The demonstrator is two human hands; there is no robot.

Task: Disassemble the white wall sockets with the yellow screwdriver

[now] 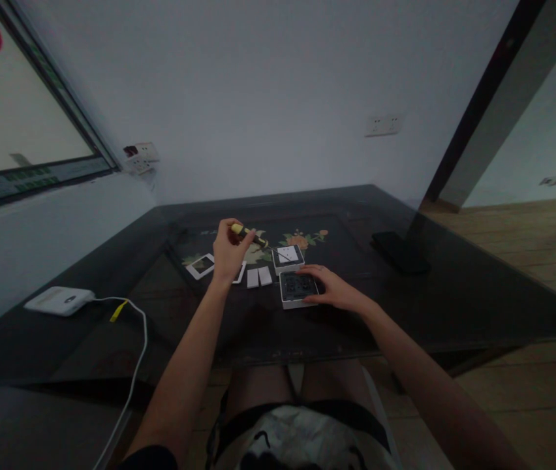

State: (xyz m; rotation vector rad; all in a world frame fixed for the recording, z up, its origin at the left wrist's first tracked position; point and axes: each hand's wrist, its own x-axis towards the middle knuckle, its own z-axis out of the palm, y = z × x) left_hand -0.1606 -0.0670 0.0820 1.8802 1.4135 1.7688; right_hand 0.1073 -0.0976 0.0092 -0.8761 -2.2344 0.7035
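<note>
My left hand (228,253) is closed round the handle of a screwdriver (249,235) with a yellow and black grip. Its thin shaft slants down to the right, its tip over or near a white wall socket (288,254) in a box. I cannot tell whether the tip touches it. My right hand (333,288) grips the right side of a nearer white box with a black face (297,287), fingers at its far edge and thumb at its near edge. Left of the boxes lie small white plates (259,277) and a white frame (200,266); another frame (240,272) is partly hidden behind my left hand.
Everything lies on a dark glossy table (346,326) with a flower pattern. At the left is a white device (60,300) with a white cable (145,333) running off the near edge. A black flat case (399,252) lies at the right. Behind stands a wall with power outlets (384,125).
</note>
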